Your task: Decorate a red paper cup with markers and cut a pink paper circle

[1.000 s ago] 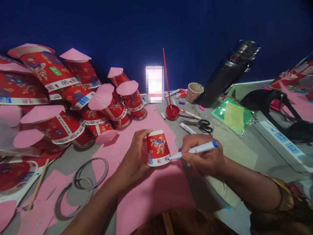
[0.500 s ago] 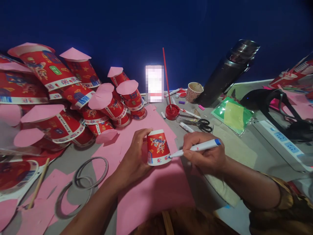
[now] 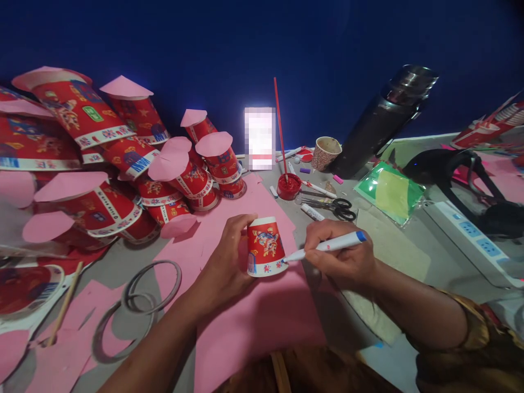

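A red printed paper cup (image 3: pixel 265 246) stands upside down on a pink paper sheet (image 3: pixel 254 316). My left hand (image 3: pixel 223 267) is wrapped round the cup's left side and holds it down. My right hand (image 3: pixel 341 256) grips a white marker with a blue end (image 3: pixel 327 246). The marker's tip touches the cup's rim at its right side, against the pink sheet.
A heap of red cups with pink paper caps (image 3: pixel 106 164) fills the left. Two wire rings (image 3: pixel 139 297) lie at the lower left. Scissors (image 3: pixel 331 207), a red paint pot with a stick (image 3: pixel 288 186), a dark flask (image 3: pixel 380 120), a power strip (image 3: pixel 475 234) and a green packet (image 3: pixel 388 192) lie beyond and to the right.
The marker's tip has moved slightly along the cup's rim. The left hand and cup have stayed in place.
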The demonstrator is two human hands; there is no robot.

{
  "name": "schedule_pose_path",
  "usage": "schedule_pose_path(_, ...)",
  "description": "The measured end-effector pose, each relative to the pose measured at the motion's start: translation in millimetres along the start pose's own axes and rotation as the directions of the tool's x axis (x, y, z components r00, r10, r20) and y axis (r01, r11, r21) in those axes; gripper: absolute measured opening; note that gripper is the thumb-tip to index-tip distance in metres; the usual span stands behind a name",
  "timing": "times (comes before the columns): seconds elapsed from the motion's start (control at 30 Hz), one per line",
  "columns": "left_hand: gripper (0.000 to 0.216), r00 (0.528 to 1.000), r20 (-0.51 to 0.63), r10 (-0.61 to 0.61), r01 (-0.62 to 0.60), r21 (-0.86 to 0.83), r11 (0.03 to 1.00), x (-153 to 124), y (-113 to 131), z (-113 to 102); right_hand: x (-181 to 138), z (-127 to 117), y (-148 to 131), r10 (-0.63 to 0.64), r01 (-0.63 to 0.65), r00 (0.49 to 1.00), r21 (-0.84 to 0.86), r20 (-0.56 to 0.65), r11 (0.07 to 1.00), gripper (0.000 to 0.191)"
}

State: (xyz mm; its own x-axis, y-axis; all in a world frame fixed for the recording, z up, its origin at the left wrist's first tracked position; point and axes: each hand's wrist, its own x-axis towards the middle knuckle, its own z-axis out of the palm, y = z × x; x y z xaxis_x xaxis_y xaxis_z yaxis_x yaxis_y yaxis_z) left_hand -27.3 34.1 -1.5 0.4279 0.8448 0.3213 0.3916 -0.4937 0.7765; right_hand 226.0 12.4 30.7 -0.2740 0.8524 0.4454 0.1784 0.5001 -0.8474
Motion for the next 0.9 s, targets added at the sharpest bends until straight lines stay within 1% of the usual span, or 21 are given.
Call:
schedule_pose_path(0.17,0.082,1.000,0.004,0.002,-0.002,0.005,1.000,-0.2,-0.9,0.5,-2.6,-0.3,2.6,-0.003,0.003,1.000,0.021,-0.029,1.000,0.006)
schedule_pose_path(0.3,0.082,1.000,0.012,-0.002,0.002,-0.003,1.000,0.8,0.0,0.9,-3.6,-0.7,3.0,-0.021,0.021,0.999,0.007,-0.037,1.000,0.006)
schedule_pose_path(0.5,0.076,0.999,0.038,-0.008,0.008,0.004,1.000,2.6,4.8,-0.1,-3.4,0.1,-1.3,-0.020,0.020,1.000,0.019,0.004,1.000,0.008)
schedule_pose_path(0.7,0.078,0.999,0.048,-0.009,0.009,0.005,1.000,2.1,5.7,0.6,-1.6,1.7,-3.6,-0.015,0.014,0.999,0.014,0.050,1.000,0.008)
schedule_pose_path(0.9,0.076,0.999,0.047,0.025,-0.026,0.020,0.999,2.3,2.6,0.6,1.0,0.9,-5.4,-0.016,0.017,0.997,-0.011,0.076,1.000,0.012)
